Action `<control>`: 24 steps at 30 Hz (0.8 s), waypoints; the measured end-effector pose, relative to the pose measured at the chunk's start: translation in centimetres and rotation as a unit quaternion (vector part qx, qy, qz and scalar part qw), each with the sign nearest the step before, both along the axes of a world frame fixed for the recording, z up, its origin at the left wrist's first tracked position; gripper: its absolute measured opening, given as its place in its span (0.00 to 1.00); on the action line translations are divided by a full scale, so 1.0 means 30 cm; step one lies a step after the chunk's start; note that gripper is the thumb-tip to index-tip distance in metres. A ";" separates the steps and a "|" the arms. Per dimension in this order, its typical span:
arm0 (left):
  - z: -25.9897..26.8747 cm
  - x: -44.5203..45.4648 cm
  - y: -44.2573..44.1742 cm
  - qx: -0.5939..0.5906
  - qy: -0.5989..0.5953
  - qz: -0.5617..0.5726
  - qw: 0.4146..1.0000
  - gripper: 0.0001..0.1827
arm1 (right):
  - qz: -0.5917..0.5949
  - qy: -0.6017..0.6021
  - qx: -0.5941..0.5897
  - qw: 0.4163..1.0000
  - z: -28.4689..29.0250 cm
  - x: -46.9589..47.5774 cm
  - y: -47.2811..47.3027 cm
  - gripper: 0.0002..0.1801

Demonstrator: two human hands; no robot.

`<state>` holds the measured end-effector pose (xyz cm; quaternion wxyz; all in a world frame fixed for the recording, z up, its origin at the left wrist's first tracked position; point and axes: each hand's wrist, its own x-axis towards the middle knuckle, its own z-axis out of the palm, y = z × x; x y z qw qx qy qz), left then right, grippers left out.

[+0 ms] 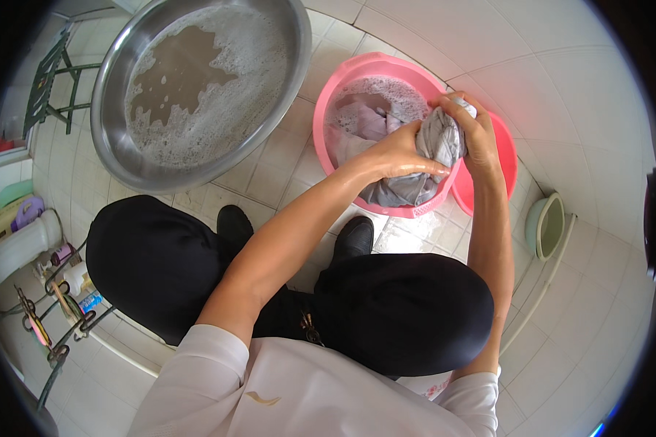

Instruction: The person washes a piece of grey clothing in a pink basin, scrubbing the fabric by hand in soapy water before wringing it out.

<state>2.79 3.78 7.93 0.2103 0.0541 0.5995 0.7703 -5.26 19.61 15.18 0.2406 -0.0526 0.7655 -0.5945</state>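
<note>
A bunched grey wet cloth (437,134) is gripped between my two hands over the right side of a pink plastic basin (328,104). My left hand (402,153) presses on its near left side, thumb and fingers around the fabric. At the upper right, my right hand (470,123) is wrapped over the cloth's other end. Part of the grey fabric (402,190) hangs down into the basin. Pale laundry (369,123) lies in the sudsy water beside it. My right palm is hidden behind the cloth and fingers.
A large stainless steel basin (300,49) of murky, foamy water stands at left. A red plastic basin (505,164) sits partly under my right forearm. By the tiled wall are a green plastic basin (546,226) and a pipe (541,292). A metal rack (60,349) stands lower left.
</note>
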 end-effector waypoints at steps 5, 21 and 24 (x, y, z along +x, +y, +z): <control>-0.001 0.003 -0.068 0.086 -0.061 0.037 0.994 0.48 | 0.002 0.053 -0.062 0.997 0.060 0.026 0.008 0.45; 0.109 0.035 -0.149 0.171 -0.139 -0.092 0.971 0.41 | 0.334 0.634 0.448 0.535 0.181 0.153 -0.054 0.45; 0.112 0.013 -0.145 0.211 -0.147 -0.095 0.962 0.42 | 0.381 0.674 0.405 0.487 0.233 0.078 -0.076 0.39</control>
